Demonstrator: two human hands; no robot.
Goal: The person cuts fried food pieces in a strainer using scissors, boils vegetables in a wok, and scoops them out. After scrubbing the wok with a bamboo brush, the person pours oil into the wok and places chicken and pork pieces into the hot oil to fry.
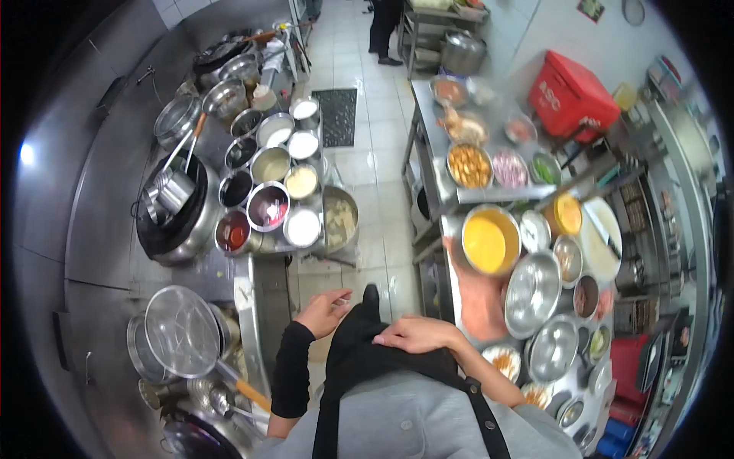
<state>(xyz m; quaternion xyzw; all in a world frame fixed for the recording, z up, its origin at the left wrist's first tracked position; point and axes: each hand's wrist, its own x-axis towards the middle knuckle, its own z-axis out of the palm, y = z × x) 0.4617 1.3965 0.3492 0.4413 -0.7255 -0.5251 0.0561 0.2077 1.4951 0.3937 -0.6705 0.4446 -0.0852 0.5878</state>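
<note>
The right hand [417,334] lies over the front of the black apron [348,359], back side up, with its fingers pointing left. The fingers are a bit bent and seem to touch the cloth, but I cannot tell if they pinch it. The left hand [323,312] is up in the air just beside the apron's left edge. It is half open, with loose, bent fingers pointing far and to the right.

The apron is at the near middle, over a gray shirt [409,417]. Its long way runs from near to far, and its straps come toward the near side. Past its far edge is a dark tip [371,296] that points far; I cannot tell if it is a shoe.

On the near left is a big round strainer [181,333]. Its long wooden handle [252,395] points near and to the right. Farther off on the left, a metal bowl with red stuff [267,205] sits next to a tub of white stuff [303,228].

On the right table [482,310] is a pot [514,239] of yellow liquid, and two shiny bowls [533,294] are nearer. To their right and farther back, a knife [599,220] lies on a round board [592,262], handle pointing near and right. A red box [573,96] is at the far right. Far away, a person [384,30] in black trousers stands.
</note>
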